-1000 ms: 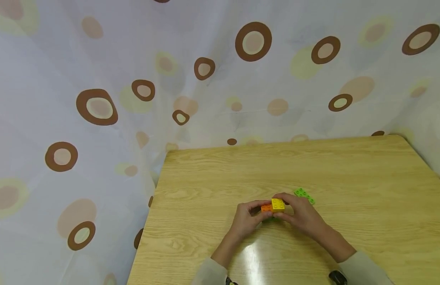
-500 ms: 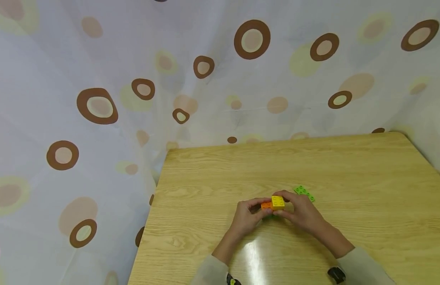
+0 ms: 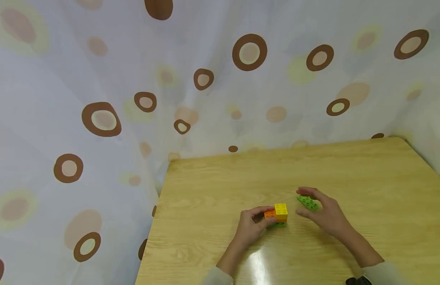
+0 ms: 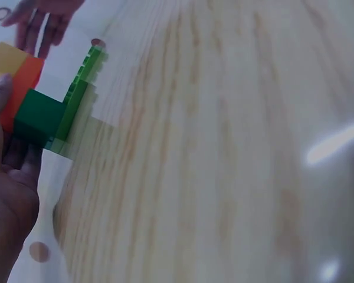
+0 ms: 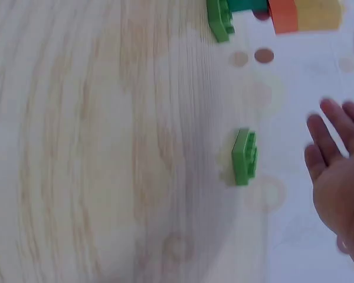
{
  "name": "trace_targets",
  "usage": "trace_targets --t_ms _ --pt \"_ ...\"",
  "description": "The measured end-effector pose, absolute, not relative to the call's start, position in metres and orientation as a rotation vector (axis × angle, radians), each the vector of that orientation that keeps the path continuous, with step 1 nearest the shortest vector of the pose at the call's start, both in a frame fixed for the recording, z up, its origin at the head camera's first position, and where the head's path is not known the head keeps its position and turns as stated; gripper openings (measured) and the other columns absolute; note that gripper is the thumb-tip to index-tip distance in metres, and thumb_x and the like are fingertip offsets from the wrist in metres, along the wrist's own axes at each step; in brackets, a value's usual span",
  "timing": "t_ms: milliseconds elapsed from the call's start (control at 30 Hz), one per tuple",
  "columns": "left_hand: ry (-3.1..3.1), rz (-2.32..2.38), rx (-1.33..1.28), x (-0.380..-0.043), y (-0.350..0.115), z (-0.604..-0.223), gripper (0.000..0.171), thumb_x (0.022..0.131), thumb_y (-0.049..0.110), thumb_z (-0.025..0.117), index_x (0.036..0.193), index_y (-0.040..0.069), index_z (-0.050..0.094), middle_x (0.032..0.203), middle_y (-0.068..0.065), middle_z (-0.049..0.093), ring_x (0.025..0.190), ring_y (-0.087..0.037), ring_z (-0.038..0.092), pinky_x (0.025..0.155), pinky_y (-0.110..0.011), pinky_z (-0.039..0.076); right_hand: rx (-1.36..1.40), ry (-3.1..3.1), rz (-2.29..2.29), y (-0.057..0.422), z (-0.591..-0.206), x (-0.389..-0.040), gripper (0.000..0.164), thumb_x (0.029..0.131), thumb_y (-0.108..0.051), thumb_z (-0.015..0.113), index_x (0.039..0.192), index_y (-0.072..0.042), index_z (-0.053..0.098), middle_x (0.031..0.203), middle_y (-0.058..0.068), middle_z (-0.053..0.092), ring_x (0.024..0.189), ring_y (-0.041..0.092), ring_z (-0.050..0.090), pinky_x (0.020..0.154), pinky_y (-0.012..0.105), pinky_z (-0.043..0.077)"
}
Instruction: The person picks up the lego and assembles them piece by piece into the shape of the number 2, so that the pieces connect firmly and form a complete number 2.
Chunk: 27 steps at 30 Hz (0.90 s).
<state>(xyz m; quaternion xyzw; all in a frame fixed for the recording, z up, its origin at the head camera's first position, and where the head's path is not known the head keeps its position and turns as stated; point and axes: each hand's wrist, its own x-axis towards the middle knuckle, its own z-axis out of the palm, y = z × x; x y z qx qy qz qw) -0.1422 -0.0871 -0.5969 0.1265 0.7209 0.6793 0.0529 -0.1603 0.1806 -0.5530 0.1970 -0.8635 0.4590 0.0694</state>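
My left hand point(image 3: 251, 226) grips a stack of toy building bricks by its orange brick point(image 3: 269, 213). A yellow brick point(image 3: 281, 209) sits on the orange one at its right end. Below them, the left wrist view shows a dark green brick point(image 4: 38, 118) standing on a bright green base plate point(image 4: 76, 97). My right hand point(image 3: 328, 215) is apart from the stack, with fingers and thumb spread and nothing between them. It hovers over a loose light green studded plate point(image 3: 308, 202), which lies on the table; the right wrist view shows this loose plate point(image 5: 244, 157) apart from the hand.
The wooden table point(image 3: 220, 182) bears the stack and the loose plate. Behind it and at the left hangs a white curtain point(image 3: 213, 47) with brown and pale spots.
My right hand has let go of the yellow brick and moved right, to above the loose green plate, its fingers spreading. The left hand still holds the stack.
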Motion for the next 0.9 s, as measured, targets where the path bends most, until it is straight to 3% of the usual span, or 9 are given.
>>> trace_targets --t_ms 100,167,267,367,567,900 --pt "2.205 2.073 0.363 -0.143 -0.088 -0.595 0.032 0.095 0.014 0.082 0.126 0.012 0.078 0.127 0.002 0.075 0.118 -0.012 0.07 0.099 -0.024 0.056 0.351 -2.627 1.387 0.192 -0.555 -0.168 0.062 0.1 -0.03 0.077 0.149 -0.003 0.052 0.141 0.022 0.062 0.129 0.043 0.054 0.101 0.059 0.047" --pt "2.204 2.07 0.361 -0.144 -0.089 -0.594 0.032 0.094 0.014 0.082 0.126 0.012 0.078 0.128 0.002 0.075 0.119 -0.012 0.069 0.1 -0.024 0.055 0.245 -2.68 1.39 0.194 -0.56 -0.171 0.072 0.101 -0.038 0.075 0.151 0.005 0.046 0.145 0.03 0.056 0.132 0.051 0.05 0.1 0.069 0.045" --pt "2.198 2.071 0.361 -0.145 -0.09 -0.593 0.032 0.094 0.013 0.082 0.126 0.012 0.078 0.128 0.002 0.075 0.12 -0.012 0.069 0.101 -0.024 0.054 0.179 -2.773 1.357 0.192 -0.573 -0.174 0.087 0.099 -0.047 0.075 0.154 0.011 0.039 0.151 0.035 0.049 0.137 0.056 0.046 0.102 0.073 0.043" --pt "2.189 2.076 0.369 -0.145 -0.089 -0.594 0.032 0.094 0.012 0.082 0.126 0.011 0.078 0.127 0.002 0.075 0.12 -0.011 0.069 0.101 -0.024 0.054 0.183 -2.769 1.299 0.187 -0.584 -0.175 0.08 0.098 -0.037 0.079 0.152 0.01 0.044 0.149 0.034 0.052 0.134 0.055 0.047 0.102 0.071 0.043" --pt "2.173 2.092 0.385 -0.145 -0.087 -0.596 0.033 0.094 0.012 0.082 0.126 0.011 0.078 0.127 0.002 0.075 0.118 -0.011 0.07 0.099 -0.024 0.056 0.258 -2.621 1.12 0.181 -0.591 -0.177 0.046 0.09 -0.002 0.082 0.131 0.009 0.063 0.12 0.031 0.069 0.105 0.048 0.061 0.084 0.064 0.051" --pt "2.171 2.088 0.372 -0.145 -0.089 -0.599 0.033 0.094 0.013 0.083 0.126 0.012 0.078 0.124 0.002 0.076 0.112 -0.01 0.072 0.095 -0.024 0.058 0.341 -2.66 1.187 0.17 -0.57 -0.171 0.041 0.095 -0.008 0.08 0.133 0.002 0.064 0.122 0.023 0.071 0.108 0.04 0.065 0.088 0.061 0.053"
